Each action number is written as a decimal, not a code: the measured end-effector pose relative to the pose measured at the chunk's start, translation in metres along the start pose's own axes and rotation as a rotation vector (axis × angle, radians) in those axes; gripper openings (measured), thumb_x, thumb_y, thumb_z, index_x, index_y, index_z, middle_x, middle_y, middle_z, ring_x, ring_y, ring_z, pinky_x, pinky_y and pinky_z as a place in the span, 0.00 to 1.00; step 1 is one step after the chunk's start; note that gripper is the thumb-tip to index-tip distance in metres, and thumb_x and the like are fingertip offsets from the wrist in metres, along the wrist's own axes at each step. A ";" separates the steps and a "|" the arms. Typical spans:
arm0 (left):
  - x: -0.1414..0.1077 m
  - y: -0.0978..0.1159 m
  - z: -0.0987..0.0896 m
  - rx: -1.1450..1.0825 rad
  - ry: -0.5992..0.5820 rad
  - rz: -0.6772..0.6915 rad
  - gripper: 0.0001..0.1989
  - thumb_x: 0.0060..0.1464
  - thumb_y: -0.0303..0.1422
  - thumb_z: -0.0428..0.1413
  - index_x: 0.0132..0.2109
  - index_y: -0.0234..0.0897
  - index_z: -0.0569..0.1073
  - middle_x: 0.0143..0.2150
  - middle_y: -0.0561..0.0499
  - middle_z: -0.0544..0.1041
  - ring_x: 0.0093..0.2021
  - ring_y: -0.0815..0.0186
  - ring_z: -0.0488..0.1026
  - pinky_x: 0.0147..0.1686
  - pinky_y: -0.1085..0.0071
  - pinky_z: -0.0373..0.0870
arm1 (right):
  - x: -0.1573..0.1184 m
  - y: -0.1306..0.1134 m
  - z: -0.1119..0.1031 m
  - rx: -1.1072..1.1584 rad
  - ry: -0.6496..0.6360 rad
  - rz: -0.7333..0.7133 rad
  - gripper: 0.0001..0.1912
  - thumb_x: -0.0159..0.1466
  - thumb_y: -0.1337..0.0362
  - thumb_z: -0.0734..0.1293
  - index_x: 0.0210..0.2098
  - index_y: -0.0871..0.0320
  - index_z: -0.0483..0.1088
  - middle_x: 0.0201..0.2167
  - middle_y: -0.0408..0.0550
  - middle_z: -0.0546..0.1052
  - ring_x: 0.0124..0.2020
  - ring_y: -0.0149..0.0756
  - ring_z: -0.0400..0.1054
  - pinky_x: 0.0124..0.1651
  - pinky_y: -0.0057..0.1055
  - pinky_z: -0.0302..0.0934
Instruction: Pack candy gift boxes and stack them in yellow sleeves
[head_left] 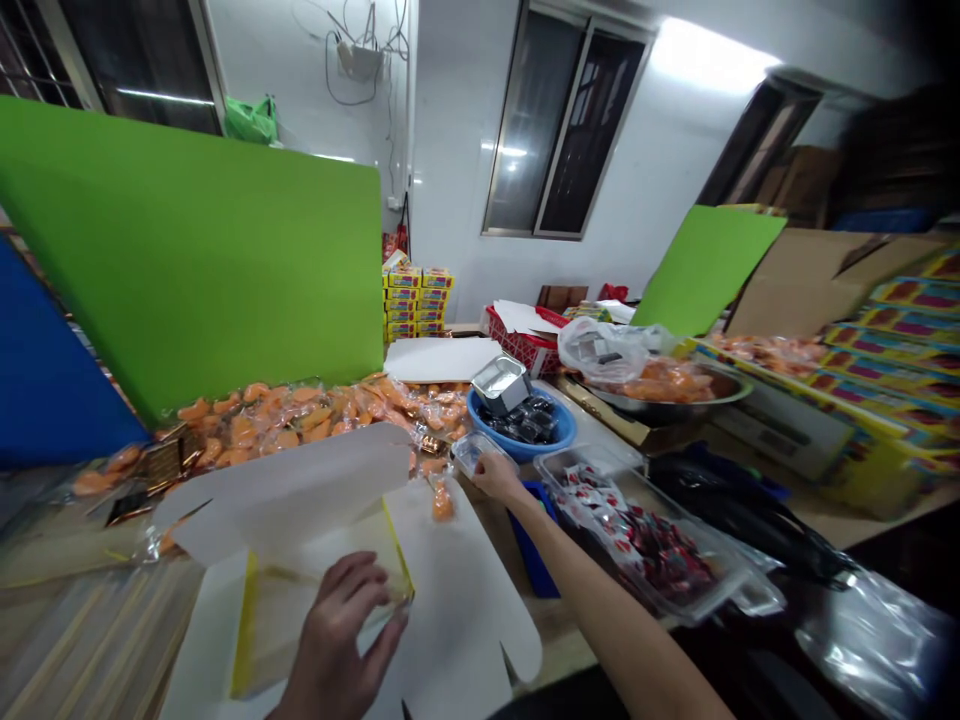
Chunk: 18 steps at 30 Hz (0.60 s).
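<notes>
A white cardboard box (457,600) with yellow-edged inner walls lies open on the near end of the counter (551,640), its flaps spread and its edge held by the curled fingers (352,590) of the left hand (337,640). A small clear plastic tray (471,452) is pinched by the right hand (496,476), just beyond the box. Wrapped orange pieces (277,430) remain heaped outside it, farther left.

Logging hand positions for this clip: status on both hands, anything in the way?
Left hand on white carton, at its yellow-edged panel. Right hand at small clear plastic tray. Wrapped orange piece lying on carton flap between them.
</notes>
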<state>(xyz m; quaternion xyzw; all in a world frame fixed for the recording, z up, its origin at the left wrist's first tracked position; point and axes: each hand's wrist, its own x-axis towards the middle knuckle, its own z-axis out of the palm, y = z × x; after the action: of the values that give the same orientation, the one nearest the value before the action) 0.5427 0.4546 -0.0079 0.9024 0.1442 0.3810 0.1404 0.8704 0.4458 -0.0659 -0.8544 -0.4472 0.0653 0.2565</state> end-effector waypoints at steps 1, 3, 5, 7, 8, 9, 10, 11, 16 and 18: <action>0.009 0.004 0.007 -0.074 -0.038 -0.049 0.03 0.51 0.29 0.55 0.30 0.39 0.71 0.33 0.47 0.77 0.42 0.59 0.73 0.40 0.66 0.71 | 0.003 0.003 0.001 0.003 -0.029 -0.002 0.08 0.47 0.76 0.64 0.16 0.60 0.67 0.17 0.44 0.69 0.24 0.32 0.62 0.27 0.26 0.50; 0.025 0.011 0.021 -0.228 -0.116 -0.178 0.05 0.51 0.30 0.54 0.27 0.38 0.71 0.31 0.47 0.77 0.39 0.59 0.73 0.39 0.66 0.70 | 0.009 0.008 0.002 0.018 -0.080 -0.011 0.08 0.47 0.75 0.64 0.15 0.60 0.68 0.15 0.42 0.68 0.22 0.31 0.62 0.26 0.25 0.50; 0.039 0.014 0.034 -0.366 -0.198 -0.345 0.06 0.49 0.31 0.55 0.25 0.37 0.72 0.30 0.47 0.77 0.36 0.60 0.73 0.38 0.66 0.68 | 0.013 0.011 -0.001 0.037 -0.118 -0.027 0.08 0.47 0.74 0.64 0.15 0.60 0.68 0.14 0.41 0.67 0.21 0.30 0.62 0.24 0.25 0.50; 0.052 0.014 0.049 -0.490 -0.266 -0.520 0.08 0.48 0.32 0.55 0.23 0.36 0.72 0.26 0.49 0.75 0.31 0.63 0.72 0.35 0.69 0.66 | 0.013 0.012 -0.007 0.047 -0.127 -0.045 0.08 0.48 0.74 0.64 0.15 0.60 0.68 0.13 0.40 0.66 0.20 0.30 0.61 0.23 0.24 0.50; 0.058 0.013 0.057 -0.564 -0.288 -0.604 0.09 0.47 0.33 0.56 0.22 0.36 0.71 0.23 0.51 0.73 0.28 0.64 0.70 0.33 0.70 0.64 | 0.012 0.012 -0.010 0.046 -0.113 -0.055 0.09 0.49 0.73 0.64 0.15 0.60 0.67 0.13 0.40 0.66 0.20 0.30 0.61 0.23 0.24 0.50; 0.064 0.012 0.065 -0.657 -0.294 -0.683 0.10 0.47 0.34 0.56 0.21 0.35 0.71 0.21 0.52 0.71 0.27 0.65 0.69 0.32 0.71 0.63 | 0.010 0.011 -0.013 0.040 -0.084 -0.066 0.09 0.51 0.73 0.63 0.16 0.60 0.67 0.14 0.41 0.66 0.21 0.30 0.61 0.24 0.24 0.50; 0.069 0.010 0.074 -0.775 -0.283 -0.764 0.11 0.46 0.34 0.57 0.20 0.35 0.70 0.20 0.52 0.70 0.26 0.66 0.68 0.30 0.71 0.62 | 0.007 0.010 -0.016 0.031 -0.042 -0.080 0.09 0.52 0.73 0.62 0.18 0.60 0.67 0.16 0.42 0.67 0.22 0.30 0.62 0.25 0.24 0.51; 0.075 0.008 0.083 -0.902 -0.255 -0.845 0.11 0.44 0.35 0.58 0.20 0.34 0.70 0.19 0.53 0.69 0.25 0.67 0.68 0.30 0.72 0.62 | 0.003 0.008 -0.019 0.019 0.006 -0.097 0.08 0.54 0.73 0.61 0.20 0.61 0.67 0.19 0.43 0.68 0.24 0.30 0.62 0.28 0.25 0.52; 0.096 0.006 0.118 -1.203 -0.047 -1.086 0.15 0.38 0.38 0.63 0.29 0.33 0.70 0.25 0.53 0.71 0.27 0.69 0.70 0.30 0.73 0.63 | -0.031 -0.012 -0.028 -0.017 0.148 -0.211 0.05 0.59 0.72 0.59 0.30 0.61 0.66 0.30 0.48 0.70 0.33 0.34 0.63 0.37 0.28 0.55; 0.103 0.010 0.130 -1.249 0.011 -1.126 0.18 0.38 0.42 0.63 0.33 0.35 0.69 0.28 0.53 0.72 0.28 0.69 0.70 0.29 0.73 0.65 | -0.049 -0.025 -0.028 -0.012 0.149 -0.285 0.05 0.59 0.72 0.59 0.31 0.61 0.66 0.31 0.48 0.70 0.33 0.35 0.63 0.37 0.29 0.55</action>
<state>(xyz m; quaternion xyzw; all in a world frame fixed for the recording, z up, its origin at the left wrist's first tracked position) 0.7077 0.4644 -0.0241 0.4503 0.3360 0.2683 0.7826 0.8328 0.4074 -0.0352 -0.7863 -0.5440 -0.0380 0.2906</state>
